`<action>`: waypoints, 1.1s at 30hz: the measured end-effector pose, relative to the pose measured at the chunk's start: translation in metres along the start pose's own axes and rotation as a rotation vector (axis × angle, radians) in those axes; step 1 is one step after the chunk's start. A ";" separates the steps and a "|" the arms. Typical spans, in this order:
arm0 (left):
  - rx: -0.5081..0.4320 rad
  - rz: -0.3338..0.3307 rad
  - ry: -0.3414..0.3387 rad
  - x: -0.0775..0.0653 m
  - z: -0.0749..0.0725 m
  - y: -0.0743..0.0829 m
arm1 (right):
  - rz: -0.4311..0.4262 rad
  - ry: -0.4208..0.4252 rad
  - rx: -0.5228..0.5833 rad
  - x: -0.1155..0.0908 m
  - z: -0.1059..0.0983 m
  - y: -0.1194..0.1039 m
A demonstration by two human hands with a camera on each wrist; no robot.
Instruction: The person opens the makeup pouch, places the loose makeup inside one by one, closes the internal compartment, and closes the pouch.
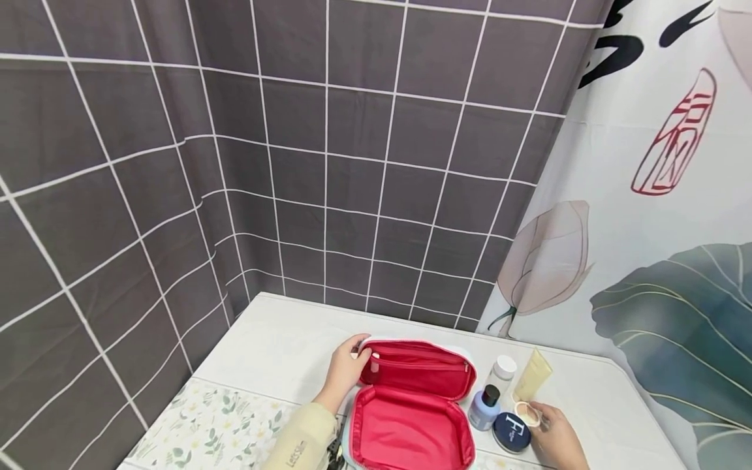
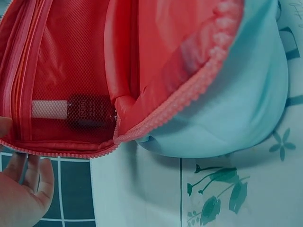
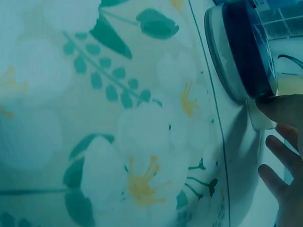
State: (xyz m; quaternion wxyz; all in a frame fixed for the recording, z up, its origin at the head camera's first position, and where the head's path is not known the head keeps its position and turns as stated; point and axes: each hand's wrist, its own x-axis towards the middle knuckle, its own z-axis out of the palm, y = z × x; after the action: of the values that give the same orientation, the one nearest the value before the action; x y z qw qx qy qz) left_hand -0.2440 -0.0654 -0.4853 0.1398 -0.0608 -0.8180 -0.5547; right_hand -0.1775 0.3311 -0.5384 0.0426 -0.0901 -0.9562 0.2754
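Left hand (image 1: 345,365): arm extended, thumb and fingers pinching the raised lid edge of the red-lined bag (image 1: 411,427), unzipped on the table (image 1: 299,321) | Right hand (image 1: 558,438): fingers parted at white-rimmed round container (image 1: 527,414), beside navy-lidded jar (image 1: 511,432); cannot tell if gripped

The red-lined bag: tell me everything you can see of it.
The red-lined bag is unzipped and open, showing shiny, fabric-like lining; its outside looks pale blue. A toothed zipper edges both halves. The raised lid carries a mesh pocket with its own zipper, holding a small pale-capped bottle. The bag rests on the table, its near edge cut off in the head view. The left hand grips the lid's left edge.
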 end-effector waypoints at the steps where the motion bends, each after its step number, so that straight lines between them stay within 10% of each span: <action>1: 0.004 0.004 -0.003 0.000 0.000 0.000 | 0.006 -0.005 -0.001 0.000 0.001 0.002; 15: -0.007 0.003 -0.028 -0.004 0.004 -0.003 | 0.079 -0.021 0.026 -0.007 0.001 0.015; 33: -0.010 0.014 -0.025 0.001 0.001 -0.003 | 0.180 0.207 0.382 0.004 -0.073 0.003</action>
State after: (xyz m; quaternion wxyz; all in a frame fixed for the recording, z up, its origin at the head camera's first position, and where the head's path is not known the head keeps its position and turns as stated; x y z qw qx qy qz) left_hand -0.2455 -0.0659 -0.4878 0.1331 -0.0744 -0.8165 -0.5569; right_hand -0.1713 0.3718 -0.4785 0.1319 -0.1929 -0.8653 0.4434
